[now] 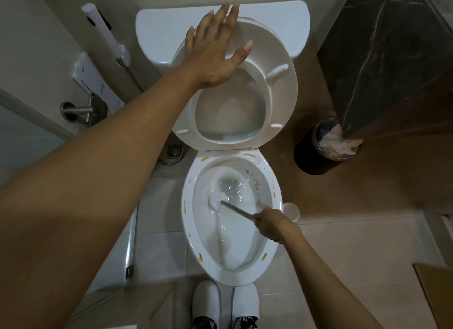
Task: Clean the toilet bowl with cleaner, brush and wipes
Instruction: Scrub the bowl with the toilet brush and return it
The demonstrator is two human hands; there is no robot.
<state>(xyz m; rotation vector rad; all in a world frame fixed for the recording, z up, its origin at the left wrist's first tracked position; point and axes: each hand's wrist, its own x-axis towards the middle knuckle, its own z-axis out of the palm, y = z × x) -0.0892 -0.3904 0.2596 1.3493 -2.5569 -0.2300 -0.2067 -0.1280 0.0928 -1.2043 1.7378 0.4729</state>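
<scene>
- The left hand [215, 51] lies flat, fingers spread, against the raised seat [277, 88].
- The right hand [272, 224] grips the brush [218, 201] inside the bowl [235, 274].

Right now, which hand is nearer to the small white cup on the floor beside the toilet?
Right. The right hand grips the brush handle over the bowl's rim, just beside the small white cup. The left hand rests spread on the raised seat, far beyond.
</scene>
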